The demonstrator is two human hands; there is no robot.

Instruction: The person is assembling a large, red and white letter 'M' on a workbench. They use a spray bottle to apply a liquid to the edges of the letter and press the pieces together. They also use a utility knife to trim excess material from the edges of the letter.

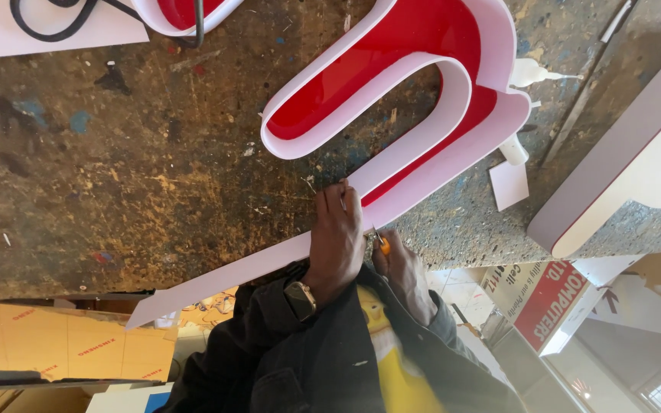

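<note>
- Head view: the left hand [336,237] presses flat on a long white strip [269,260], fingers [338,200] together, pinning it to the stained table [116,153].
- The right hand [403,268] pinches a small orange-handled tool [382,243] against the strip's edge.
- The strip runs up into a red letter shell [415,46]; it looks thin, light and bendy, best held flat near the working point.

- A red-faced, white-walled sign letter [392,92] is lying far, centre-right on the workbench.
- A second red and white letter [181,14] is showing at the far left edge.
- A red and white printed sign board [541,294] is leaning near, right.
- Tan cardboard sheets [63,344] are lying near, left.
</note>
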